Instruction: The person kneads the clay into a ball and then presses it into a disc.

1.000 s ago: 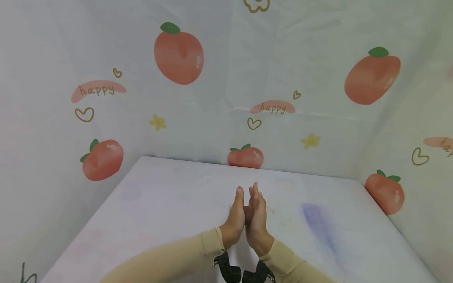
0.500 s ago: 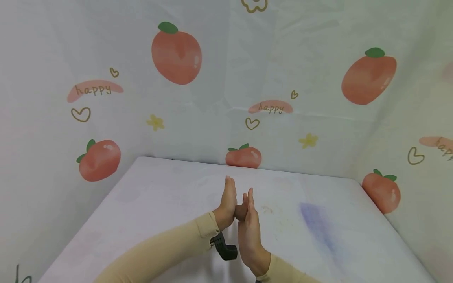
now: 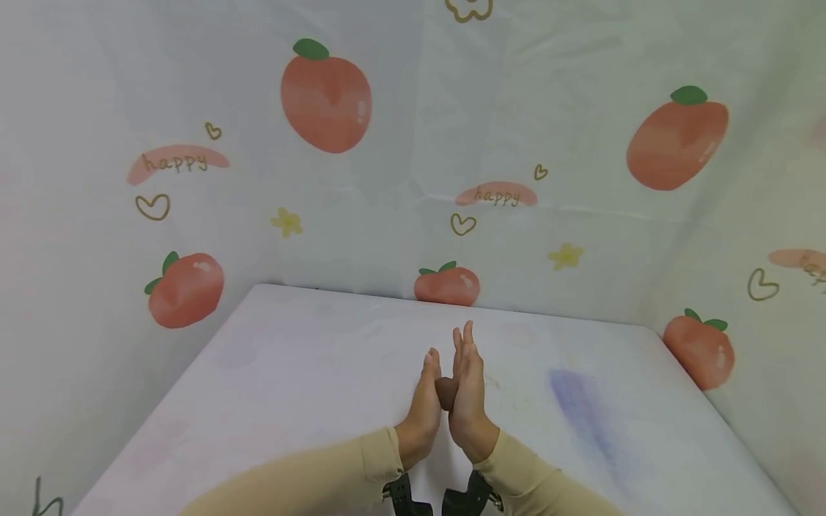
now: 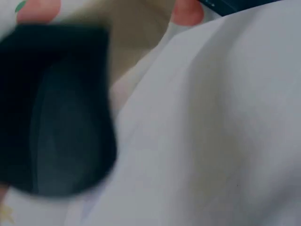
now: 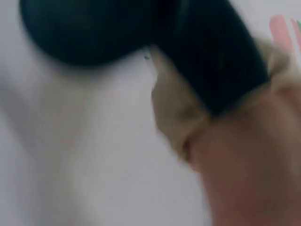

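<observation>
**A:** Brown lump (image 3: pixel 446 393) sits squeezed between the two palms, held up over the middle of the table (image 3: pixel 290 373). Looks like clay or dough, can't tell which.

**B:** Yep. Left hand (image 3: pixel 422 408) and right hand (image 3: pixel 469 398) both have straight fingers pointing away toward the wall, so each grip is flat, pressing the lump rather than curling round it. Right fingertips reach further forward than the left.

**A:** Anything around it?

**B:** Just a bluish smear (image 3: pixel 581 408) on the table to the right, well apart. Peach-print sheet (image 3: pixel 325 97) covers the walls behind. Beige sleeves, black wrist straps (image 3: pixel 403 498).

**A:** Which way does the lump run?

**B:** Can't tell, the palms hide most of it. Wrist views are blur.
</observation>
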A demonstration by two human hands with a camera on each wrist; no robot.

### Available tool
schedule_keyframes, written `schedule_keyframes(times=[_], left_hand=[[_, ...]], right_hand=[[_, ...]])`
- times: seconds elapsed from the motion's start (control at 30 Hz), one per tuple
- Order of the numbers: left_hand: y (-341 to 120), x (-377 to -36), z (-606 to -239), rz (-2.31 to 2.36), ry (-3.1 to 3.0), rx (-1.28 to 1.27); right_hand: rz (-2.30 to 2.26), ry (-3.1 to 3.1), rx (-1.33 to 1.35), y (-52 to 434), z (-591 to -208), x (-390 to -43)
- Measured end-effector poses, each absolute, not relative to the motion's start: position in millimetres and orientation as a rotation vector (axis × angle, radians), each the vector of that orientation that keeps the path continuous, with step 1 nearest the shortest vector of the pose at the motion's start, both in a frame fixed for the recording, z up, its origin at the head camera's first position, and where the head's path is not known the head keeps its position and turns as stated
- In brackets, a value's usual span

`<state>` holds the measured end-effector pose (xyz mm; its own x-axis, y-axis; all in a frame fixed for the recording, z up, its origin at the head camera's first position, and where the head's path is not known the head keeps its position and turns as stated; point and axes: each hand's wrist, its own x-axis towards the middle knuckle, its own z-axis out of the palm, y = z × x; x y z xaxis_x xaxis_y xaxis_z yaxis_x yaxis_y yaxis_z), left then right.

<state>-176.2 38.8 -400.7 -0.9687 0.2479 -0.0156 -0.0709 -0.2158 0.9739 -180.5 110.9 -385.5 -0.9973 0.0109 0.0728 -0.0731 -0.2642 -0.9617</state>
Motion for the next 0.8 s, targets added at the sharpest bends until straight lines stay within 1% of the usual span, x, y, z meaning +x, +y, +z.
schedule_keyframes(times=[0.17,0.27,0.4,0.67,0.8], left_hand=[[38,-166,-395,2.269,1.868,0.329],[38,-163,-393,2.271,1.872,0.344],[39,-169,-389,2.280,1.849,0.257],[36,-199,-383,2.319,1.774,0.027],[36,-204,-385,2.296,1.777,0.012]], right_hand=[[2.442,-1.903,0.031,118,-395,-191],[2.466,-1.896,0.007,119,-399,-193],[2.517,-1.872,0.000,115,-401,-188],[2.506,-1.873,0.055,102,-395,-171],[2.473,-1.899,0.053,102,-393,-168]])
